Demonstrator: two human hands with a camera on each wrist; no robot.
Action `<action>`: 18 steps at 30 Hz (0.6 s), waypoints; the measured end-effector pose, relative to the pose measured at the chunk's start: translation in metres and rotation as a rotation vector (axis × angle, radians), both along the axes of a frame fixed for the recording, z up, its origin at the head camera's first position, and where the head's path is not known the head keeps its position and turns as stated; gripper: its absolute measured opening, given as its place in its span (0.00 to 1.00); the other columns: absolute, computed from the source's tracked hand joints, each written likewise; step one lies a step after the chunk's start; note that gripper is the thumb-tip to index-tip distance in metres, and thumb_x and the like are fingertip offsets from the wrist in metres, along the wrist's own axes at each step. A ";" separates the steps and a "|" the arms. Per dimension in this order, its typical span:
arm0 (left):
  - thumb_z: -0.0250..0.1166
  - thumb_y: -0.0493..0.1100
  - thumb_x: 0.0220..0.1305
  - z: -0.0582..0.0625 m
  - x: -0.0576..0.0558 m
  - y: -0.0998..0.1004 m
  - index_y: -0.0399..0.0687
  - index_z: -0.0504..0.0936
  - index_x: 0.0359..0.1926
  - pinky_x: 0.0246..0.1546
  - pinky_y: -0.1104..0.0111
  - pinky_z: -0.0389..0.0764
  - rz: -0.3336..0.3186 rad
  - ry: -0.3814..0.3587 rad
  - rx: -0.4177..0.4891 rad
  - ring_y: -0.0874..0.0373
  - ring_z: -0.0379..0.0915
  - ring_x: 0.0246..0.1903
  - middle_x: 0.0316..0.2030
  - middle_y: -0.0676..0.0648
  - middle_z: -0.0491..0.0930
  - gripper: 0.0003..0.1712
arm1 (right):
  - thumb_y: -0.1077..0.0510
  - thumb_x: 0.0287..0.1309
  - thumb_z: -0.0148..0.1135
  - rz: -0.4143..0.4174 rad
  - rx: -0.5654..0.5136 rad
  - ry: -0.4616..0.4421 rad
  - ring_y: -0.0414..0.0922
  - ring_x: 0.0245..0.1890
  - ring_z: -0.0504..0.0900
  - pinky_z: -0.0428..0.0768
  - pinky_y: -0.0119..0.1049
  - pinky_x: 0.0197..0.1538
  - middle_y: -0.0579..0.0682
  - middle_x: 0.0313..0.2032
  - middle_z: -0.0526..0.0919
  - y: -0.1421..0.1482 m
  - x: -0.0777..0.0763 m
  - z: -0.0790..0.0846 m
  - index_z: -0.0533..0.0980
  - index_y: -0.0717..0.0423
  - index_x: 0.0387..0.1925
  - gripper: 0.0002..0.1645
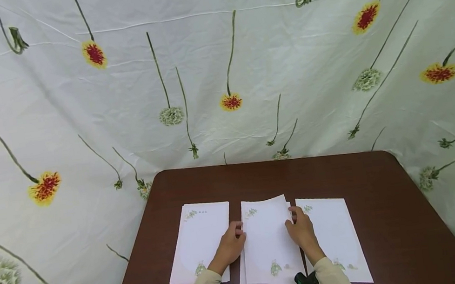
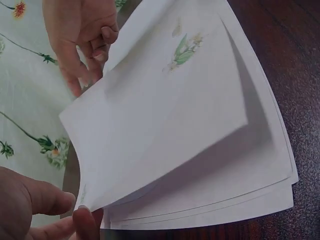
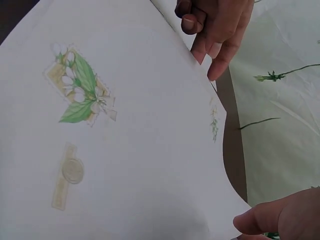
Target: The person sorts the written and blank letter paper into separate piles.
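A white sheet of paper (image 1: 266,240) with printed flower sprigs lies over the middle pile, its top edge curved up. My left hand (image 1: 230,242) pinches its left edge; in the left wrist view the thumb and fingertips (image 2: 86,220) meet at the sheet's corner. On the opposite edge my right hand (image 1: 302,232) grips the same sheet, the thumb (image 3: 257,220) lying on its face and the fingers mostly hidden. The sheet bows between both hands. Beneath it, more sheets (image 2: 200,207) show, their edges slightly offset.
White paper with a flower print (image 1: 205,238) lies left of the middle pile, and another printed sheet (image 1: 332,233) lies to the right. All rest on a dark brown table (image 1: 274,179). Behind the table hangs a flower-patterned cloth (image 1: 210,134).
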State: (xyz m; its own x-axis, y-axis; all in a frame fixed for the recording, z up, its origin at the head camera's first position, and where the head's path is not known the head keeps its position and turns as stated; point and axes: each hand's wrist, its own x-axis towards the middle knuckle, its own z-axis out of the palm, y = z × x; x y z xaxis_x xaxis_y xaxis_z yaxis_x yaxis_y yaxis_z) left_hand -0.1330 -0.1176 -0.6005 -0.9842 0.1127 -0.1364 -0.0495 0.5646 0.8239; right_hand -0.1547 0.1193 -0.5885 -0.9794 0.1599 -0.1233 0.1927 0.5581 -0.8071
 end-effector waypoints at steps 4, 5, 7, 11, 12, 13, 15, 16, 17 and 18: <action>0.60 0.38 0.73 -0.003 -0.002 0.001 0.34 0.73 0.64 0.48 0.50 0.82 0.017 0.014 -0.024 0.41 0.82 0.48 0.48 0.34 0.84 0.21 | 0.66 0.65 0.57 0.013 0.008 0.025 0.66 0.52 0.80 0.78 0.61 0.53 0.70 0.50 0.81 -0.001 0.001 -0.002 0.72 0.66 0.65 0.27; 0.60 0.38 0.73 -0.003 -0.003 0.001 0.35 0.73 0.63 0.48 0.51 0.82 0.020 0.018 -0.028 0.42 0.82 0.47 0.47 0.35 0.84 0.21 | 0.67 0.65 0.57 0.013 0.014 0.037 0.65 0.51 0.80 0.78 0.61 0.53 0.70 0.49 0.81 -0.001 0.001 -0.003 0.73 0.65 0.65 0.27; 0.61 0.37 0.72 -0.004 -0.003 0.002 0.35 0.73 0.62 0.46 0.52 0.82 0.025 0.031 -0.032 0.43 0.82 0.44 0.45 0.36 0.85 0.21 | 0.69 0.65 0.56 0.011 0.026 0.063 0.62 0.48 0.81 0.78 0.59 0.50 0.67 0.46 0.81 -0.002 0.001 -0.004 0.73 0.65 0.65 0.26; 0.62 0.36 0.71 -0.003 -0.005 0.003 0.35 0.74 0.61 0.42 0.56 0.82 0.044 0.050 -0.028 0.47 0.82 0.40 0.42 0.39 0.85 0.20 | 0.71 0.66 0.55 0.016 0.057 0.108 0.56 0.40 0.79 0.78 0.53 0.43 0.63 0.41 0.80 -0.004 0.002 -0.005 0.74 0.66 0.65 0.26; 0.61 0.36 0.71 -0.002 -0.005 0.003 0.35 0.75 0.61 0.40 0.57 0.82 0.049 0.051 -0.024 0.48 0.82 0.39 0.42 0.39 0.85 0.20 | 0.72 0.66 0.55 0.017 0.062 0.117 0.55 0.38 0.79 0.78 0.51 0.41 0.62 0.39 0.79 -0.004 0.002 -0.005 0.74 0.67 0.65 0.26; 0.61 0.36 0.71 -0.001 -0.005 0.004 0.35 0.75 0.61 0.39 0.58 0.82 0.053 0.051 -0.023 0.49 0.82 0.38 0.41 0.39 0.85 0.20 | 0.72 0.66 0.55 0.018 0.069 0.123 0.54 0.38 0.78 0.77 0.50 0.40 0.61 0.39 0.79 -0.005 0.002 -0.004 0.74 0.67 0.65 0.26; 0.61 0.35 0.71 0.000 -0.005 0.004 0.35 0.76 0.61 0.38 0.59 0.81 0.062 0.052 -0.018 0.50 0.81 0.37 0.41 0.40 0.85 0.20 | 0.72 0.67 0.56 0.018 0.081 0.129 0.53 0.37 0.78 0.77 0.47 0.39 0.60 0.38 0.79 -0.005 0.003 -0.004 0.74 0.67 0.65 0.25; 0.61 0.35 0.70 0.001 -0.005 0.005 0.36 0.76 0.60 0.38 0.59 0.81 0.068 0.054 -0.016 0.51 0.81 0.36 0.40 0.40 0.85 0.19 | 0.72 0.67 0.56 0.018 0.087 0.134 0.52 0.36 0.78 0.76 0.46 0.38 0.60 0.38 0.79 -0.005 0.004 -0.004 0.74 0.67 0.65 0.25; 0.61 0.35 0.70 0.001 -0.005 0.006 0.36 0.76 0.60 0.38 0.60 0.81 0.072 0.055 -0.017 0.52 0.80 0.36 0.40 0.41 0.85 0.19 | 0.71 0.68 0.56 0.019 0.092 0.141 0.52 0.35 0.77 0.75 0.45 0.37 0.60 0.38 0.79 -0.005 0.004 -0.004 0.74 0.67 0.65 0.24; 0.61 0.35 0.70 0.001 -0.005 0.006 0.36 0.77 0.60 0.38 0.60 0.81 0.078 0.059 -0.016 0.52 0.80 0.36 0.40 0.41 0.85 0.19 | 0.71 0.69 0.56 0.018 0.099 0.148 0.51 0.35 0.77 0.75 0.44 0.37 0.60 0.38 0.79 -0.005 0.004 -0.004 0.74 0.68 0.65 0.24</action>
State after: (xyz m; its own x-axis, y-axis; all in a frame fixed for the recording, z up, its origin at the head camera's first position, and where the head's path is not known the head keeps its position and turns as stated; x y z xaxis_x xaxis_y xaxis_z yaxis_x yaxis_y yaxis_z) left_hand -0.1382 -0.1115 -0.5990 -0.9963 0.0340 -0.0794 -0.0456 0.5736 0.8178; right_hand -0.1505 0.1138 -0.5920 -0.9885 0.1465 0.0381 0.0650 0.6382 -0.7671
